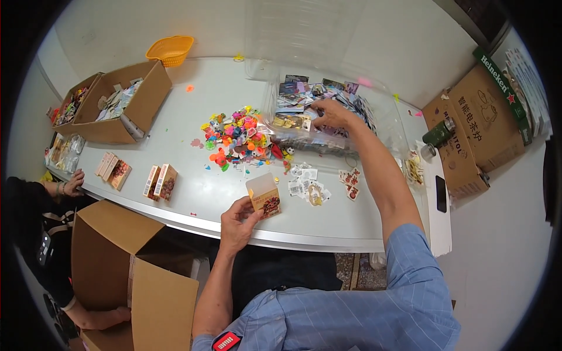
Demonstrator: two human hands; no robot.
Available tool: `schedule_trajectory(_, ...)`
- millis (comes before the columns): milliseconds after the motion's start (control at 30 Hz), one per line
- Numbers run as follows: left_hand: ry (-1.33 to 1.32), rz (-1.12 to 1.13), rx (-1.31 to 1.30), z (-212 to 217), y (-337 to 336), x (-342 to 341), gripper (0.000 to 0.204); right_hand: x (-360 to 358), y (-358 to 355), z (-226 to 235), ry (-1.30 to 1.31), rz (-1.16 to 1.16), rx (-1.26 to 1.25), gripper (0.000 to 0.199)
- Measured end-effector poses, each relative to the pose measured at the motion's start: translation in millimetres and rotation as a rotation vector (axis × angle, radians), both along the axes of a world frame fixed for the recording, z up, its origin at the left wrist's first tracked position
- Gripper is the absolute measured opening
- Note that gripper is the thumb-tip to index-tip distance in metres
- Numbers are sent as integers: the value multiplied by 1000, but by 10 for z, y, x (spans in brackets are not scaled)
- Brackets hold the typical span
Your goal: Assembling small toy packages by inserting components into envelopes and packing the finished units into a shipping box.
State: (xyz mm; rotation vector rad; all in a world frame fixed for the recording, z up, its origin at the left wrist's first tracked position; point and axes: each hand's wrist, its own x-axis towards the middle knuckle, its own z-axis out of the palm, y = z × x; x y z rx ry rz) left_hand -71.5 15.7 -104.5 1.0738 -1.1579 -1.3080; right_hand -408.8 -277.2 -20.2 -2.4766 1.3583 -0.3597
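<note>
My left hand [237,227] is closed around a small orange-and-yellow cardboard box [266,200], held upright over the table's front edge with its top flap raised. My right hand [332,115] reaches into a clear plastic bin [392,126] heaped with small picture cards [297,99]. Its thumb and fingers are bent and apart, with the tips down among the cards near a gold-coloured packet [293,121]. Left of the bin lies a pile of colourful small toys [240,134]. Between my arms are small white packets [301,186] and red-and-white packets [350,182].
Filled small boxes or cartons [161,182] stand on the left of the white table [187,128]. Beyond are brown cartons [126,108] and a yellow basket [171,51]. Another person's hand [74,183] rests at the left edge, beside a large open carton [164,304]. A phone [441,193] lies right.
</note>
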Motion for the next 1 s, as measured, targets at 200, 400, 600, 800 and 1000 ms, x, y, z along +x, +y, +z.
schedule_trajectory(200,-116,6,-45,-53,8,119,40,207,-137,-37,-11,-21,223,34)
schedule_trajectory(400,-154,13,-82,27,24,76,44,31,233,106,-250,-257,377,12)
schedule_trajectory(600,-10,48,-73,-16,64,16,43,-567,190,-23,-644,-380,-98,18)
schedule_trajectory(800,118,-25,0,-100,24,49,45,-202,915,558,-903,-463,-133,15)
schedule_trajectory(1000,22,9,68,78,-23,139,45,659,1862,765,-784,116,10,26)
